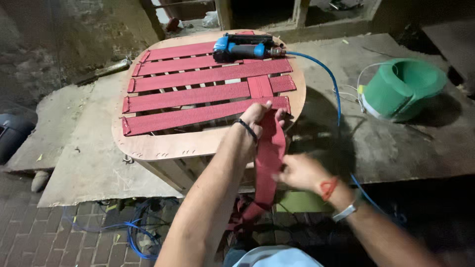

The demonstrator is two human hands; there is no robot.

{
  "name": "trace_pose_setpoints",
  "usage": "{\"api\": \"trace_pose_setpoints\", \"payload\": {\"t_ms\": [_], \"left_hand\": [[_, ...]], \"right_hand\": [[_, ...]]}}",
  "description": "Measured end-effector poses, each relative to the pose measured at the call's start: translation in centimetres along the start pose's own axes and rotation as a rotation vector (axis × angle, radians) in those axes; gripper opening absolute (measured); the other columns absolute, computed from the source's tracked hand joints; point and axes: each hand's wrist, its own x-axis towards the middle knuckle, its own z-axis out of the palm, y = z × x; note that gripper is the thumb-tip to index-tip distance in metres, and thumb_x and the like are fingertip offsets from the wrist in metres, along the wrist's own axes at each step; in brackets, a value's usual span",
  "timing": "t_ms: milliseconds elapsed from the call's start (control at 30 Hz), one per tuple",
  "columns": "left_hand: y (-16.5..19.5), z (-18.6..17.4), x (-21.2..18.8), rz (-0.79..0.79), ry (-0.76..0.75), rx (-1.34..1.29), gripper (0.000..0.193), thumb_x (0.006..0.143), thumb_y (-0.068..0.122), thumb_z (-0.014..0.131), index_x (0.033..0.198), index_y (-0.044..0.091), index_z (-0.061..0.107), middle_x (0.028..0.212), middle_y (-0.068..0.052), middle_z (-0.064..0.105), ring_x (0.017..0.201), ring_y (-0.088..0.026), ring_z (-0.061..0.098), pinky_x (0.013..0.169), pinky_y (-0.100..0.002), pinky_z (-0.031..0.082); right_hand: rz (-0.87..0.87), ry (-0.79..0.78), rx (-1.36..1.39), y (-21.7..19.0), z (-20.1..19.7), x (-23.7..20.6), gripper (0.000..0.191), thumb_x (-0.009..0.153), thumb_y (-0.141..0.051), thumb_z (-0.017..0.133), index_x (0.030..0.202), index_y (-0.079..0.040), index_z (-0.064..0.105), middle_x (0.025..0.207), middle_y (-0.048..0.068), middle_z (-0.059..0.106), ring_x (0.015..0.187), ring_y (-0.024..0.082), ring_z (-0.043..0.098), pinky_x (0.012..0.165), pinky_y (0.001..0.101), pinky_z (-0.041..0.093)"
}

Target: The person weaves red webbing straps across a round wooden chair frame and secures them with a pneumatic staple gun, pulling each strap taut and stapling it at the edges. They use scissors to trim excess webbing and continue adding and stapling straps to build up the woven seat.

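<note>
A rounded wooden seat frame (pixel 148 146) lies on a board, with several red webbing straps (pixel 198 91) stretched across it side to side. One more red strap (pixel 269 148) runs crosswise over them and hangs down off the near edge. My left hand (pixel 257 116) grips this strap at the frame's near edge. My right hand (pixel 299 172) holds the hanging part lower down. A blue pneumatic stapler (pixel 245 48) rests on the far straps, apart from both hands.
A blue air hose (pixel 332 84) runs from the stapler down the right side past my right arm. A green roll of webbing (pixel 403 86) stands at the right. More blue hose (pixel 131 227) coils on the brick floor at lower left.
</note>
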Motion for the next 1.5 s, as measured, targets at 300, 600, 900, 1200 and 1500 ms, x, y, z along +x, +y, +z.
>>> {"api": "trace_pose_setpoints", "payload": {"t_ms": [300, 600, 900, 1200, 1500], "left_hand": [[0.2, 0.1, -0.4, 0.018, -0.155, -0.032, 0.031, 0.109, 0.031, 0.039, 0.105, 0.005, 0.054, 0.072, -0.007, 0.061, 0.062, -0.022, 0.062, 0.066, -0.041, 0.056], [-1.9, 2.3, -2.6, 0.136, 0.054, 0.004, 0.035, 0.109, 0.029, 0.042, 0.079, 0.012, 0.049, 0.060, -0.003, 0.048, 0.056, -0.023, 0.050, 0.060, -0.039, 0.045], [-11.5, 3.9, -15.6, 0.191, 0.233, 0.082, 0.033, 0.104, 0.041, 0.052, 0.079, 0.021, 0.054, 0.060, 0.008, 0.047, 0.046, -0.011, 0.038, 0.043, -0.029, 0.032], [-18.8, 0.6, -18.5, 0.283, 0.259, -0.015, 0.035, 0.101, 0.041, 0.055, 0.077, 0.016, 0.051, 0.055, 0.005, 0.040, 0.043, -0.010, 0.034, 0.042, -0.030, 0.030], [-22.2, -7.7, -7.6, 0.558, 0.198, 0.090, 0.034, 0.103, 0.041, 0.064, 0.091, 0.009, 0.065, 0.072, 0.004, 0.054, 0.054, -0.007, 0.046, 0.048, -0.028, 0.036]], "right_hand": [[-0.785, 0.163, -0.549, -0.7, -10.3, 11.3, 0.114, 0.045, -0.003, 0.080, 0.148, -0.005, 0.031, 0.149, 0.024, 0.046, 0.144, 0.039, 0.038, 0.118, 0.0495, 0.029], [-0.818, 0.239, -0.521, 3.1, -8.4, 15.4, 0.094, 0.072, -0.017, 0.074, 0.157, -0.007, 0.037, 0.163, 0.021, 0.040, 0.147, 0.037, 0.044, 0.122, 0.0472, 0.031], [-0.787, 0.237, -0.676, 4.1, -7.2, 17.1, 0.118, 0.056, -0.031, 0.085, 0.160, -0.011, 0.034, 0.165, 0.019, 0.036, 0.147, 0.033, 0.043, 0.122, 0.0442, 0.033], [-0.738, 0.192, -0.658, 4.6, -6.9, 16.5, 0.122, 0.049, -0.034, 0.090, 0.157, -0.015, 0.035, 0.165, 0.016, 0.033, 0.147, 0.031, 0.039, 0.122, 0.0463, 0.029], [-0.630, 0.133, -0.766, 3.0, -7.4, 15.5, 0.125, 0.052, -0.017, 0.085, 0.162, -0.015, 0.026, 0.169, 0.013, 0.024, 0.154, 0.025, 0.028, 0.128, 0.0403, 0.019]]}}
